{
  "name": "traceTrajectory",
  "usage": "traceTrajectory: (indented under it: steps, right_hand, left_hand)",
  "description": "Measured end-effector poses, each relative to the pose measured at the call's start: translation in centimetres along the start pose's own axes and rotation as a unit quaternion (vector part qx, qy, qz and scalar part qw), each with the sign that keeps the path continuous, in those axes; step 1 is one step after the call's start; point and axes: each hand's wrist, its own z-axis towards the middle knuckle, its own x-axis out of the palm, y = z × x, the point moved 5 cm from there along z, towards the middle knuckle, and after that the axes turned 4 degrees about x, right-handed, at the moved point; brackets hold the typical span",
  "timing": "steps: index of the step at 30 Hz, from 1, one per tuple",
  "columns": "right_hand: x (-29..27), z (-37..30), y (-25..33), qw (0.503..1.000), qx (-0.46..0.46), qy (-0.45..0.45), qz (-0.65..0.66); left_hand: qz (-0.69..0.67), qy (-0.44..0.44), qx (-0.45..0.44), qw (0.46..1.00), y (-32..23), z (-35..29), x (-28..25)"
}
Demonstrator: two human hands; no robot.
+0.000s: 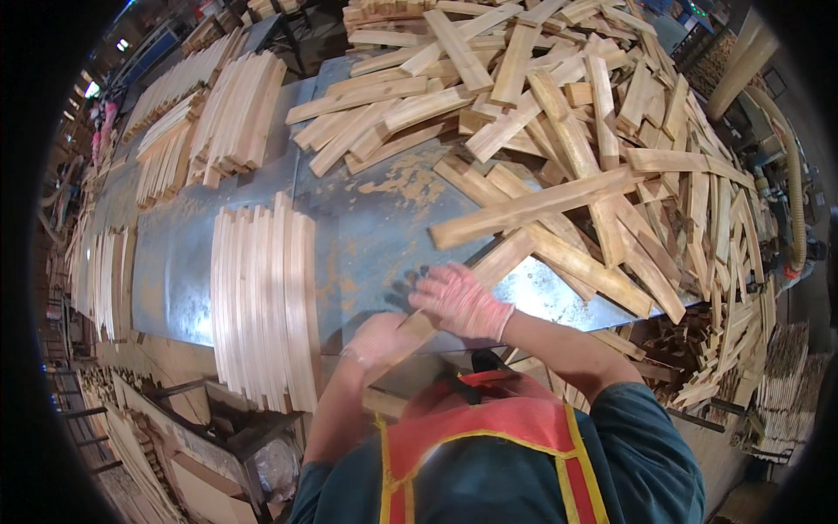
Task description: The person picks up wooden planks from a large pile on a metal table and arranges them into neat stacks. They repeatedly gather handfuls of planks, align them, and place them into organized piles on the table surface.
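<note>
A wooden board (508,259) slants from the pile toward my body at the table's near edge. My left hand (377,339), in a thin pale glove, is closed around its near end. Higher up the same board, my gloved right hand (463,301) grips across it, fingers reaching past its left side. The hand hides the board's middle, and the thumb's place is not clear. Just left of my left hand, a row of pale boards (264,301) lies side by side. Another loose board (532,208) rests on the pile beyond my right hand.
A large jumbled heap of boards (602,113) covers the table's right and far side. Neat stacks (236,113) stand at the far left. Sawdust lies on the grey metal tabletop (358,231). A dark-framed cart (205,437) is at the lower left.
</note>
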Motion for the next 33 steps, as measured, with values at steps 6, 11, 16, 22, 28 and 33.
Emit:
traceTrajectory:
  steps: [6,11,16,22,28,33]
  right_hand:
    - [-9.2,-4.1,-17.8,0.973,0.196,-0.058,-0.103]
    - [-4.8,-5.8,-22.3,0.976,0.122,0.021,-0.177]
    - [-1.3,-3.7,-15.5,0.989,0.078,0.121,-0.041]
    - [-5.2,0.5,-12.5,0.995,-0.036,-0.025,-0.086]
    - [-8.1,-5.9,-30.1,0.897,0.369,-0.153,-0.191]
    - [-7.5,-4.1,-29.9,0.867,0.467,-0.095,-0.145]
  left_hand:
    - [-0.335,-0.158,-0.183,0.911,4.7,-9.5,3.0]
    - [0.137,-0.492,-0.207,0.834,14.4,-11.2,4.7]
    - [0.31,-0.494,-0.226,0.78,8.7,-7.4,0.7]
    - [-0.068,-0.171,-0.101,0.978,-4.5,3.2,2.0]
    - [0.177,-0.366,-0.185,0.895,5.0,-0.9,1.5]
    - [0.275,-0.464,-0.319,0.779,17.4,-7.9,2.0]
